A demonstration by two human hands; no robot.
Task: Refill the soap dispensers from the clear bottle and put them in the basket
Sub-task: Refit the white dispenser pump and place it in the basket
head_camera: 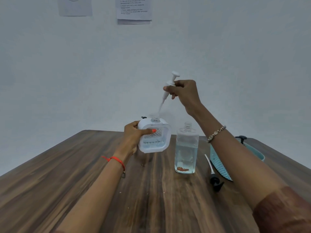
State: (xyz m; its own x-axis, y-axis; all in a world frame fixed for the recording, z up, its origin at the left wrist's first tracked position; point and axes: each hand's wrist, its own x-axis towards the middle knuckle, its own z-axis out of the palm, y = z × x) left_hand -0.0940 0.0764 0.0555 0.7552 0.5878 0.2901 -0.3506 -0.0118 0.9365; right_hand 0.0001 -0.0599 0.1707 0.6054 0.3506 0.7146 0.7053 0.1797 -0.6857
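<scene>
My left hand (134, 137) grips a white square soap dispenser (154, 137) above the wooden table (84, 182); its neck is uncapped and a little liquid lies at its bottom. My right hand (185, 93) holds the white pump head (170, 84) above that neck, the tube tip hanging just over the opening. The clear bottle (186, 148) stands uncapped to the right, about half full of pale blue liquid. A teal basket (218, 163) sits at the right, partly hidden by my right forearm.
A black pump with a white tube (213, 175) lies on the table between the clear bottle and the basket. A white wall with two paper notices (133, 10) rises behind the table's far edge.
</scene>
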